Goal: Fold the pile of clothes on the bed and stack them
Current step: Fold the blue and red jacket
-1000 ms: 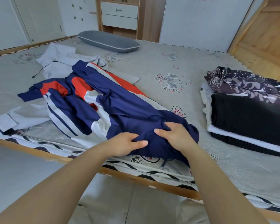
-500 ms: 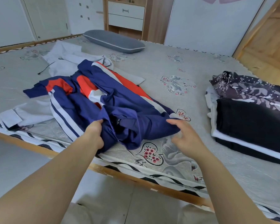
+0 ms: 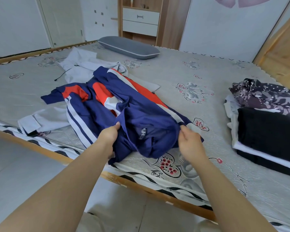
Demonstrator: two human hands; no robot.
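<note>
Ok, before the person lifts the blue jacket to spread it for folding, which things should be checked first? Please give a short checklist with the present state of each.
1. Left hand grips the blue jacket: ok, its fingers pinch the fabric.
2. Right hand grips the jacket: ok, it holds the right edge of the bunched part.
3. Jacket lies flat: not ok, it is crumpled.
4. Jacket is free of the grey garment: not ok, it lies partly on top of it.
5. Bare mattress is available for spreading: ok, beyond and right of the jacket.
6. Folded stack is out of the way: ok, apart at the right.
</note>
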